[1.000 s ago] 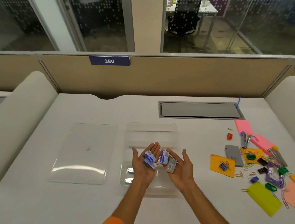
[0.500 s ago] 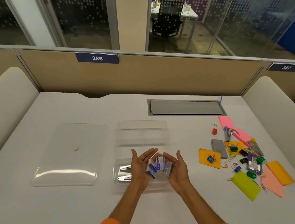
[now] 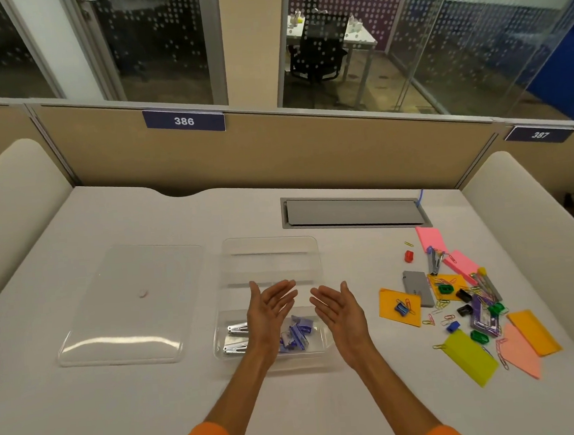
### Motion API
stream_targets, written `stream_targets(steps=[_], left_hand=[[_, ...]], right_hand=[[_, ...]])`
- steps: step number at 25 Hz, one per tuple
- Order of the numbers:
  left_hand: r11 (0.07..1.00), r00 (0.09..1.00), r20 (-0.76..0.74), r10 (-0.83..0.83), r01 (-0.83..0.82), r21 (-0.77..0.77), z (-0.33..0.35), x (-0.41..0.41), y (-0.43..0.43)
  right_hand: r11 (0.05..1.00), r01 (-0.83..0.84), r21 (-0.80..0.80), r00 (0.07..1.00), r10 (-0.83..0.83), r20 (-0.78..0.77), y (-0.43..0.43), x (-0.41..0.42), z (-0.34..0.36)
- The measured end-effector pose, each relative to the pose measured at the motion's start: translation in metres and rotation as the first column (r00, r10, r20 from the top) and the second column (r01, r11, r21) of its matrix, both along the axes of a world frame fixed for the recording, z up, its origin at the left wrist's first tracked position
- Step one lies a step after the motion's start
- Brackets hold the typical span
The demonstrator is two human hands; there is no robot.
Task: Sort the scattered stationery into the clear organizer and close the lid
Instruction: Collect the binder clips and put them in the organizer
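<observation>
Clear plastic, the organizer sits near the middle of the desk, a little closer to the front edge than the back, with its top uncovered. Its lid lies flat just to the left of it, apart from it. In the compartment nearest me lie a heap of small blue boxes and, at the left end, two silver metal pieces, one behind the other.

My left hand and my right hand are both above that near part of the organizer, palms turned up and toward each other, a gap between them. The fingers of both are straight and loosely spread, released, grasping nothing. My left wrist covers part of the near compartment.

The rest of the stationery is scattered toward the right edge of the desk: pink notes, an orange pad with a blue clip on it, a grey block, a small red piece, a yellow-green pad, green binder clips and coloured paper clips among them
</observation>
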State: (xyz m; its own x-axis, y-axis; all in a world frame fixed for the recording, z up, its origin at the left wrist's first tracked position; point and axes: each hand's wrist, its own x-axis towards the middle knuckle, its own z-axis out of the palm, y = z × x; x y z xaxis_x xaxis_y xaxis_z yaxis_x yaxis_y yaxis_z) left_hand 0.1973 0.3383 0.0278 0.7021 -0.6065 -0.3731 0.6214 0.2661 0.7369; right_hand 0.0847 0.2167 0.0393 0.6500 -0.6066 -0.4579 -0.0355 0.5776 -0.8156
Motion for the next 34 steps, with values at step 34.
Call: stream_targets(steps=[34], left_hand=[[0.717,0.770,0.436,-0.467,0.041,0.696,-0.034,-0.158,-0.217]], right_hand=[[0.788,0.589,0.180,0.804,-0.593,-0.035,-0.184,-0.247,-0.023]])
